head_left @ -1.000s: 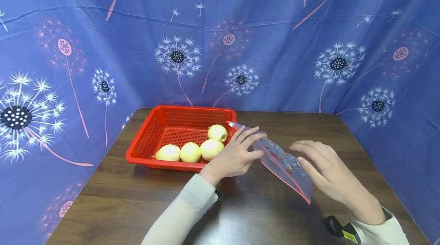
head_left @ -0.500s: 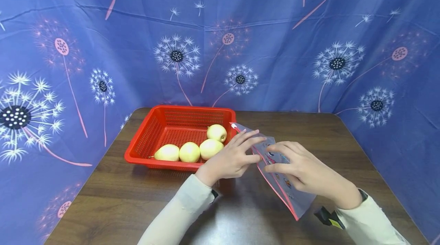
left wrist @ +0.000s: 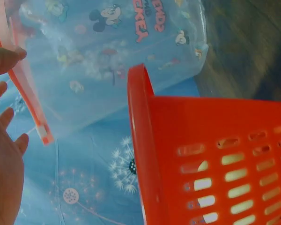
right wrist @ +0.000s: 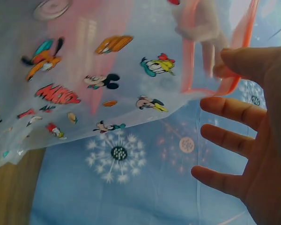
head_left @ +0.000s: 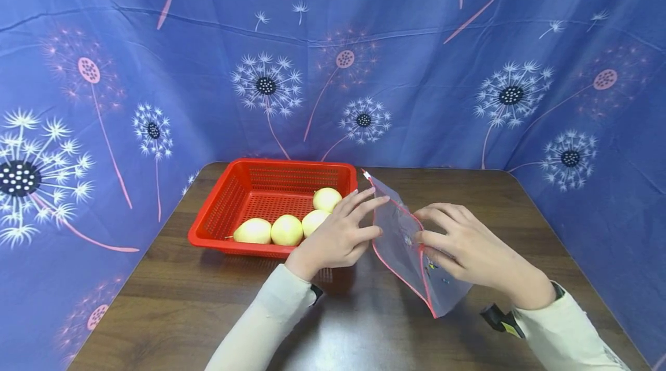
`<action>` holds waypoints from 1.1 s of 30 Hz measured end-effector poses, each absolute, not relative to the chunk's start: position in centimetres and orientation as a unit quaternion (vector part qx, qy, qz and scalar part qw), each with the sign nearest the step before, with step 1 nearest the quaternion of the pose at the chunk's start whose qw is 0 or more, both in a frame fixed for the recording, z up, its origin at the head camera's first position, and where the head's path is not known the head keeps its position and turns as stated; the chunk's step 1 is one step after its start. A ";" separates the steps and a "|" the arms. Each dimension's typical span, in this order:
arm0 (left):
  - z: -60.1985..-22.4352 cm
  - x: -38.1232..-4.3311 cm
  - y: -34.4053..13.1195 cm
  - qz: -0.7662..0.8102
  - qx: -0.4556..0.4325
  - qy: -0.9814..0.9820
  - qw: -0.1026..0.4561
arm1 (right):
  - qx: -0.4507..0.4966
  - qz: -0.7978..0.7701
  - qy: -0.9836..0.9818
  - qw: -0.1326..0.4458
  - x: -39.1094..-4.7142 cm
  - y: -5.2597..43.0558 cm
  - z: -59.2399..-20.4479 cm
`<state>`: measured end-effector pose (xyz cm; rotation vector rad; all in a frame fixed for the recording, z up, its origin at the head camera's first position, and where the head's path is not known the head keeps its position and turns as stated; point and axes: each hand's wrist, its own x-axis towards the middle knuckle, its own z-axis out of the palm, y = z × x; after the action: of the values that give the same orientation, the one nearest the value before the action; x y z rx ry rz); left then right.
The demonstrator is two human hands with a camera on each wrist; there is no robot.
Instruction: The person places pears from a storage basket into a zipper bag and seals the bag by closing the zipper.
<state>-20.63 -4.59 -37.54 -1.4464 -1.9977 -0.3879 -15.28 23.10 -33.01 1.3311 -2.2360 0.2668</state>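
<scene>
In the head view, a clear zip bag with red edging was held above the wooden table, to the right of a red basket, its mouth parted. One edge was pinched by the left hand, the other by the right hand. Four pale yellow pears were contained in the basket. In the left wrist view, the red strip was nipped near its slider, the remaining fingers being spread. In the right wrist view, the bag's edge was pinched, three fingers fanned below; cartoon figures were printed on the film.
</scene>
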 end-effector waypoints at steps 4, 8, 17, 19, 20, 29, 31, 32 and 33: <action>-37.4 -20.5 -5.3 -0.153 -0.532 -0.776 0.303 | 0.476 0.099 -0.831 0.270 -15.4 23.7 -32.8; -37.4 -20.5 -6.0 -0.163 -0.510 -0.799 0.273 | 0.464 0.098 -0.833 0.285 -15.7 24.3 -32.5; -37.6 -20.4 -6.9 -0.153 -0.481 -0.829 0.241 | 0.447 0.097 -0.837 0.300 -16.3 25.9 -32.7; -37.7 -20.5 -6.9 -0.146 -0.480 -0.830 0.244 | 0.446 0.098 -0.837 0.300 -16.4 26.1 -32.8; -37.7 -20.5 -6.9 -0.141 -0.479 -0.830 0.247 | 0.447 0.100 -0.837 0.299 -16.4 26.1 -32.8; -38.2 -20.7 -6.6 -0.101 -0.481 -0.828 0.270 | 0.459 0.118 -0.820 0.321 -16.8 26.1 -33.0; -38.4 -20.7 -6.6 -0.104 -0.480 -0.826 0.276 | 0.460 0.124 -0.815 0.329 -16.8 26.0 -33.1; -38.4 -20.8 -6.6 -0.107 -0.481 -0.825 0.278 | 0.459 0.126 -0.815 0.331 -16.9 26.0 -33.2; -38.5 -20.8 -6.7 -0.111 -0.481 -0.823 0.282 | 0.458 0.129 -0.814 0.332 -16.9 26.0 -33.3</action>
<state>-20.76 -6.66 -38.50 -1.2890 -2.2043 -0.2982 -16.86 26.01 -33.27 1.1975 -2.1277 0.3374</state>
